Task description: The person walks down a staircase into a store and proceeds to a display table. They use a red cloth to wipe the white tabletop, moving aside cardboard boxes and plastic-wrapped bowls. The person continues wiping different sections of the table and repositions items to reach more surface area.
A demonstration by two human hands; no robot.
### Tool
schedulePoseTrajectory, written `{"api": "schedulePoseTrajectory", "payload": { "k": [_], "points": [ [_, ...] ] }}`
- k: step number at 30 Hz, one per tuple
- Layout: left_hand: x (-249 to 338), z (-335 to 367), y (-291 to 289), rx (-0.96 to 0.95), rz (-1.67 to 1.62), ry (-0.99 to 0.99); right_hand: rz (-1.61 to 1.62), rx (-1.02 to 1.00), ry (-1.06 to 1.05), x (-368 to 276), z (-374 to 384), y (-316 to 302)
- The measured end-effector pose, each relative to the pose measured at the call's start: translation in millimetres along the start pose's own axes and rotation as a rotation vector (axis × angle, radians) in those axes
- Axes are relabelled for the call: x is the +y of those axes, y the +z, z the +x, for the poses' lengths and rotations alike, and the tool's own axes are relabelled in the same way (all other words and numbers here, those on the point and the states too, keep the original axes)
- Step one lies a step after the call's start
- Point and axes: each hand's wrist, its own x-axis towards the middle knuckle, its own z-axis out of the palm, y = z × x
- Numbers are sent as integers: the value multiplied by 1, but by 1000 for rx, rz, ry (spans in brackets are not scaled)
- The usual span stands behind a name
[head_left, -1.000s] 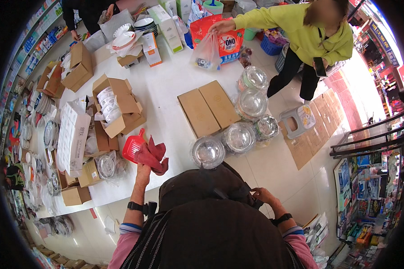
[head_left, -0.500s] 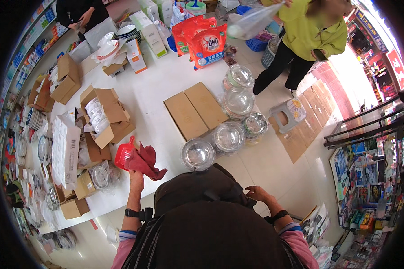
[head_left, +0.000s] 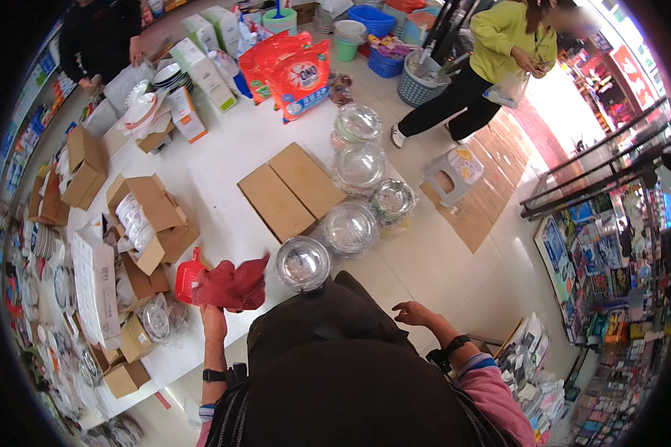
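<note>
My left hand (head_left: 214,322) is at the near edge of the white table, closed on a dark red cloth (head_left: 235,283) that covers its fingers. Beside and partly under the cloth lies a red plastic scoop-shaped tool (head_left: 188,274) with a short handle. My right hand (head_left: 416,314) is off the table's near right side, fingers apart and holding nothing. Nearest to the cloth on the right is a round, shiny container wrapped in clear plastic (head_left: 303,264). Several similar wrapped containers stand in a row along the table's right edge, including a larger one (head_left: 350,228).
A closed cardboard box (head_left: 291,191) lies mid-table on the white tabletop (head_left: 224,175). Open cartons with white dishes (head_left: 136,223) crowd the left. Red detergent bags (head_left: 298,78) stand at the back. A grey stool (head_left: 455,175) and a person in yellow-green (head_left: 499,45) are to the right.
My view has shifted, moving the table leftward in the picture. The cloth in my left hand has swung up and spread to the right. The person in yellow-green has turned and lowered a clear plastic bag.
</note>
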Motion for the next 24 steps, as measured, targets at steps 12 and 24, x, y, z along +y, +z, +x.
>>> {"api": "schedulePoseTrajectory", "payload": {
  "k": [12, 24],
  "points": [
    [-15, -10, 17, 113, -543, -103, 61, -61, 27, 15, -4, -3],
    [12, 1, 4, 249, -656, -260, 97, -57, -56, -5, 16, -29]
  ]
}}
